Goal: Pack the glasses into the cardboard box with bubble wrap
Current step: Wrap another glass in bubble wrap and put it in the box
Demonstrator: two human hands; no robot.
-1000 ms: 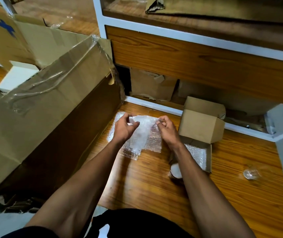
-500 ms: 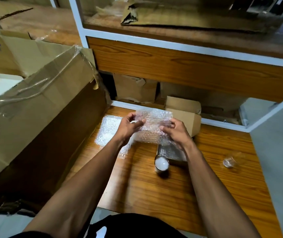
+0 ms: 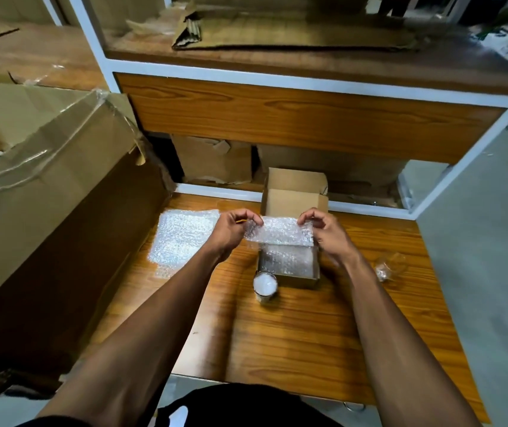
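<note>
Fingers (image 3: 248, 217) of the left hand (image 3: 231, 231) are curled and pinch the left end of a bubble wrap strip (image 3: 280, 232); fingers of the right hand (image 3: 326, 232) are curled likewise and pinch its right end. Between them the strip hangs stretched flat, just above the open box (image 3: 289, 266) and in front of its raised lid. Inside the box, more bubble wrap lines the bottom.

An upright glass (image 3: 265, 286) stands on the worktop (image 3: 308, 334), touching or nearly touching the near left corner of the box; its inside looks white. A second, clear glass (image 3: 390, 266) lies tilted on the worktop to the right of the box, well apart from it. A flat bubble wrap sheet (image 3: 182, 241) lies on the worktop to the left of the box, beyond the left hand.

A large carton (image 3: 61, 211) with loose tape lies farther left of the box, at the worktop's left edge. Behind the box stands a shelf (image 3: 308, 118) with a white frame, and cartons sit under it.
</note>
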